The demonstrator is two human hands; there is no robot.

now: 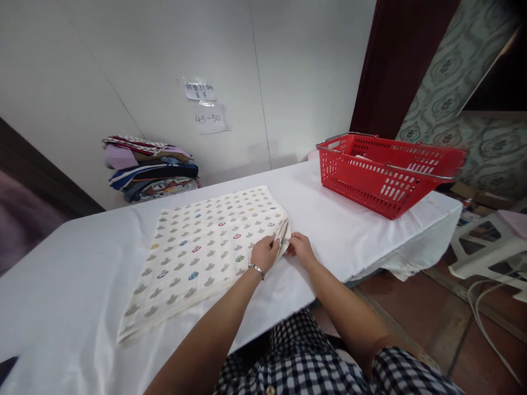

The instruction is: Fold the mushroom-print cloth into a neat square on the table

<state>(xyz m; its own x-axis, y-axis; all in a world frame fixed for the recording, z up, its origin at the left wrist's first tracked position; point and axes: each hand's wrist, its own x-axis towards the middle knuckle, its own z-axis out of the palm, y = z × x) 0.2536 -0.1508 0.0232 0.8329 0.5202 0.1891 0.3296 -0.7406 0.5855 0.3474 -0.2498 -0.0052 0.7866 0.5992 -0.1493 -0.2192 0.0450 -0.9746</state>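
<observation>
A cream cloth (pixel 197 249) printed with small grey and coloured shapes lies folded flat on the white-covered table (pixel 74 312). Both hands meet at the cloth's near right corner. My left hand (pixel 264 253), with a metal bracelet on the wrist, pinches that corner and lifts it slightly. My right hand (pixel 301 248) grips the same raised corner from the right side. The two hands nearly touch.
A red plastic basket (pixel 382 170) stands at the table's far right. A stack of folded clothes (pixel 150 167) sits against the wall at the back left, under two paper notes (pixel 206 107). A white plastic stool (pixel 489 247) and cables lie on the floor to the right.
</observation>
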